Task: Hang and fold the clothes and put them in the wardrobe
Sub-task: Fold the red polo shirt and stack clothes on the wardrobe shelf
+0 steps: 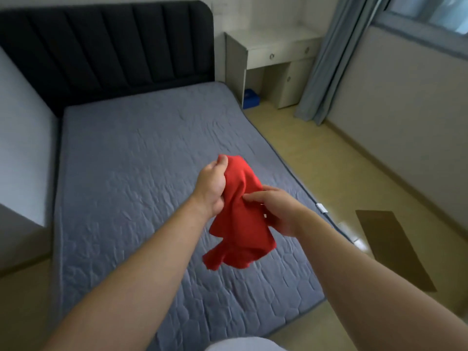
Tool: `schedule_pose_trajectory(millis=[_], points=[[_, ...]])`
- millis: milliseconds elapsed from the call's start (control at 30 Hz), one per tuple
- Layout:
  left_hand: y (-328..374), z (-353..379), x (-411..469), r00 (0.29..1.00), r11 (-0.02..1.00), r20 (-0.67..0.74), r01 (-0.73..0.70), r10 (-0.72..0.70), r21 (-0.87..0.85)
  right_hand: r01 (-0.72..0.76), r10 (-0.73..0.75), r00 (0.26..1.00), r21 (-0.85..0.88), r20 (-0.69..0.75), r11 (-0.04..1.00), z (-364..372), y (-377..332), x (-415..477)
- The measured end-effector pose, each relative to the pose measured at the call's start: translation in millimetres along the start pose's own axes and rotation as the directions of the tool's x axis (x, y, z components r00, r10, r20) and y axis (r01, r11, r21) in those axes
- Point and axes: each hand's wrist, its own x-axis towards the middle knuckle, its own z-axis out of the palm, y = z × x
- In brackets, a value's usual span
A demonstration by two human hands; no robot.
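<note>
A red garment [238,216], bunched and crumpled, hung in the air just below frame centre, over the foot half of a bare grey mattress [126,173] and not touching it. It looked like thin, soft knit: light, limp, no stiffness, so it would prob. sag and twist wherever it wasn't supported. It didn't look fragile or slippery. Best hold, as a judgement: find two matching edges (shoulders or waistband; can't tell which garment type) and pinch one per hand so it drops open flat.

The left hand [211,184], at approx. 10 o'clock of the cloth, was closed in a fist round the top bunch, thumb up. The right hand [276,211], at 3 o'clock of the cloth, had its fingers curled in, pinching a fold at mid-height. Both forearms were bare. The lower hem dangled free at 6 o'clock.

Further out: a dark padded headboard [109,46] at 11 o'clock, a white desk [273,49] w/ drawers at 1 o'clock, a grey-blue curtain [326,59] beside it, and a brown floor mat [395,249] at 4 o'clock. No wardrobe was in view.
</note>
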Motion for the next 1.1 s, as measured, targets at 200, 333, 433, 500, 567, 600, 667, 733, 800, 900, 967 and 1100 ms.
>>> schedule_pose_trajectory(millis=[200,333,433,500,567,600,667,733,800,900,967,1100], points=[[16.4,-6.7,-21.9,0.966,0.949,0.257,-0.045,-0.039,0.313,0.18,-0.365,0.871,-0.476,-0.33,0.861,-11.3,-28.2,-10.4],[22.1,-10.1,-46.8,0.908,0.573,0.417,-0.325,-0.033,0.752,0.185,-0.372,0.859,-0.463,-0.353,0.867,-14.0,-52.3,-23.5],[18.6,-5.6,-61.5,0.831,0.421,0.555,-0.495,-0.025,0.76,0.14,-0.153,0.957,-0.069,-0.246,0.988,-12.5,-62.7,-34.2],[15.9,-2.9,-64.0,0.85,0.477,0.513,-0.503,0.121,0.72,0.059,-0.052,0.998,0.205,-0.04,0.977,-16.1,-63.9,-44.0],[16.7,0.5,-59.6,0.889,0.541,0.358,-0.458,0.286,0.705,0.049,-0.1,0.986,0.334,0.136,0.941,-23.3,-60.5,-52.1],[16.9,3.1,-57.5,0.916,0.605,0.241,-0.394,0.321,0.692,0.083,-0.147,0.973,0.325,0.18,0.942,-27.1,-56.5,-55.3],[20.7,10.8,-54.3,0.961,0.805,0.006,-0.234,0.276,0.544,0.189,-0.233,0.95,0.208,0.209,0.96,-30.4,-45.0,-58.6],[30.2,20.2,-55.5,0.978,0.931,-0.134,-0.104,0.16,0.349,0.29,-0.28,0.943,-0.034,0.178,0.956,-25.6,-31.7,-60.4],[43.2,29.6,-59.1,0.984,0.947,-0.161,-0.014,0.069,0.321,0.365,-0.356,0.93,-0.376,0.096,0.852,-17.4,-19.7,-59.9],[59.8,45.4,-62.4,0.987,0.945,-0.146,-0.009,0.06,0.326,0.386,-0.496,0.868,-0.58,-0.036,0.717,-16.0,-10.0,-54.1],[68.8,55.3,-64.3,0.987,0.966,-0.145,-0.033,0.072,0.257,0.392,-0.526,0.844,-0.547,-0.106,0.74,-15.4,-8.1,-56.3],[84.5,74.9,-74.6,0.98,0.996,-0.185,-0.067,0.075,0.051,0.539,-0.734,0.632,-0.539,-0.249,0.647,-6.4,-11.9,-69.8]])
